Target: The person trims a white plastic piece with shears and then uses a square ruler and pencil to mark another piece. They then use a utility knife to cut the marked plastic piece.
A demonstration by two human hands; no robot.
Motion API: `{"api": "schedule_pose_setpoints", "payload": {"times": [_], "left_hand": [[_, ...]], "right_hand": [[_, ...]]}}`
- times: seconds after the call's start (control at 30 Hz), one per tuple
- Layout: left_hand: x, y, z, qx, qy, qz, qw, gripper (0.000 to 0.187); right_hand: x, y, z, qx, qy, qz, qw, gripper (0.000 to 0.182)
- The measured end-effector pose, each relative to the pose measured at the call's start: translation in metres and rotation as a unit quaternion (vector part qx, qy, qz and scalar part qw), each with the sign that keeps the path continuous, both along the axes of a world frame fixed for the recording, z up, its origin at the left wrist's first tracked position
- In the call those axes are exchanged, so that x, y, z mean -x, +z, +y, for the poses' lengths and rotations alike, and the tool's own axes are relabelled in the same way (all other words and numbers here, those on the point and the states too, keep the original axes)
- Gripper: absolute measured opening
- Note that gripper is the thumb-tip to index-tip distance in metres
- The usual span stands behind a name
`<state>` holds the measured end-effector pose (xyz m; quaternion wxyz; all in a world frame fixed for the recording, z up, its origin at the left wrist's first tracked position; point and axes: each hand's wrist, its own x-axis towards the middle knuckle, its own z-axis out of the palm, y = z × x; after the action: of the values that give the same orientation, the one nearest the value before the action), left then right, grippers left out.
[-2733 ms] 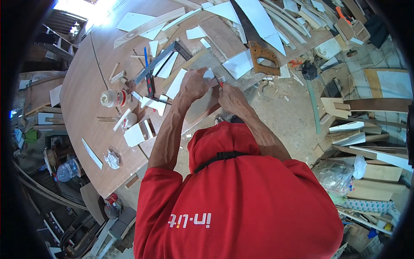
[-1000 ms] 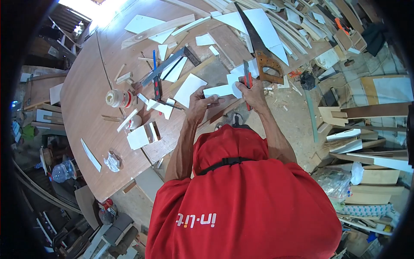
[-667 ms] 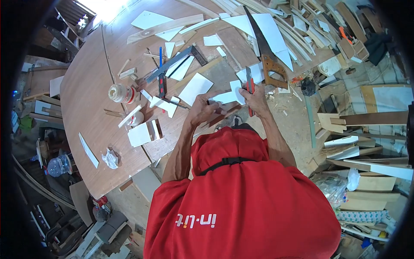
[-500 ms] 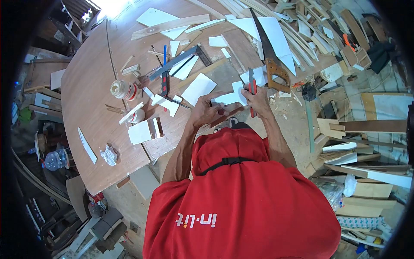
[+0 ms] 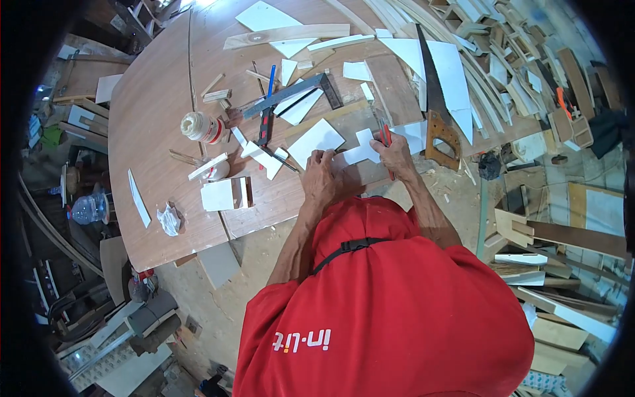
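A white L-shaped piece of board (image 5: 357, 153) lies at the table's near edge, between my two hands. My left hand (image 5: 320, 177) is at its left end, fingers bent and pressed down there; the fingertips are partly hidden. In my right hand (image 5: 395, 157) is a red-handled utility knife (image 5: 388, 136), its grey blade end pointing away from me. The thumb side of that hand is against the right end of the board piece. A white rectangular sheet (image 5: 317, 143) lies just beyond my left hand.
A handsaw (image 5: 441, 135) lies right of my right hand. A metal try square (image 5: 291, 96), a red-and-black tool (image 5: 265, 126), a glue jar (image 5: 202, 127) and white offcuts lie on the wooden table (image 5: 159, 132). Wood strips (image 5: 489, 99) crowd the far right; scraps cover the floor.
The white board piece has come down from my raised hands onto the table edge. My left hand now presses at its end. The knife stays in my right hand, and the view has shifted.
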<state>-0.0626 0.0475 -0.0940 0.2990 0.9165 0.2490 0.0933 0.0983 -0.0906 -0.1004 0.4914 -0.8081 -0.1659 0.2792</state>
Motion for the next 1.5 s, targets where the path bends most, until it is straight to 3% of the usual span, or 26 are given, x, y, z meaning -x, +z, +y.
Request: {"api": "schedule_pose_setpoints", "payload": {"times": [0.1, 0.2, 0.33, 0.43, 0.53, 0.63, 0.7, 0.8, 0.97, 1.07, 1.23, 1.4, 1.5], "left_hand": [[-0.003, -0.007, -0.005, -0.054, 0.01, -0.003, 0.998, 0.046], [-0.005, -0.008, -0.011, -0.095, 0.019, 0.009, 0.995, 0.046], [-0.01, -0.004, -0.017, -0.091, 0.038, 0.039, 0.994, 0.045], [-0.013, -0.005, -0.017, -0.097, 0.045, -0.002, 0.994, 0.047], [-0.021, 0.001, -0.019, -0.095, 0.046, 0.065, 0.992, 0.047], [-0.022, 0.006, -0.019, -0.102, 0.04, 0.102, 0.989, 0.048], [-0.017, 0.009, -0.016, -0.079, 0.05, 0.032, 0.995, 0.048], [-0.004, -0.003, 0.003, -0.129, 0.105, -0.012, 0.986, 0.047], [-0.005, 0.006, 0.037, -0.153, 0.068, 0.13, 0.977, 0.077], [-0.007, -0.012, 0.05, -0.165, 0.035, 0.169, 0.971, 0.081], [-0.007, -0.001, 0.049, -0.172, 0.015, 0.184, 0.968, 0.087], [-0.011, 0.01, 0.052, -0.156, 0.012, 0.168, 0.973, 0.093], [-0.017, 0.022, 0.052, -0.12, 0.033, 0.164, 0.979, 0.098]], "right_hand": [[-0.005, -0.008, 0.006, -0.015, 0.022, -0.083, 0.996, 0.027], [-0.011, -0.007, 0.014, 0.05, 0.027, -0.098, 0.994, 0.026], [-0.018, -0.003, 0.017, 0.038, 0.046, -0.087, 0.994, 0.027], [-0.024, -0.013, 0.016, 0.022, 0.057, -0.078, 0.995, 0.028], [-0.028, -0.014, 0.017, 0.039, 0.053, -0.092, 0.994, 0.032], [-0.03, -0.013, 0.024, 0.126, 0.063, -0.126, 0.982, 0.036], [-0.03, -0.014, 0.03, 0.148, 0.064, -0.242, 0.957, 0.038], [-0.031, 0.001, 0.037, 0.181, 0.097, -0.262, 0.943, 0.037], [-0.038, 0.017, 0.052, 0.224, 0.156, -0.275, 0.922, 0.039], [-0.042, 0.013, 0.058, 0.223, 0.163, -0.275, 0.921, 0.04], [-0.043, 0.004, 0.06, 0.19, 0.144, -0.306, 0.922, 0.041], [-0.024, 0.013, 0.038, 0.118, 0.119, -0.408, 0.898, 0.04], [-0.006, 0.029, 0.015, 0.118, 0.169, -0.317, 0.926, 0.04]]}}
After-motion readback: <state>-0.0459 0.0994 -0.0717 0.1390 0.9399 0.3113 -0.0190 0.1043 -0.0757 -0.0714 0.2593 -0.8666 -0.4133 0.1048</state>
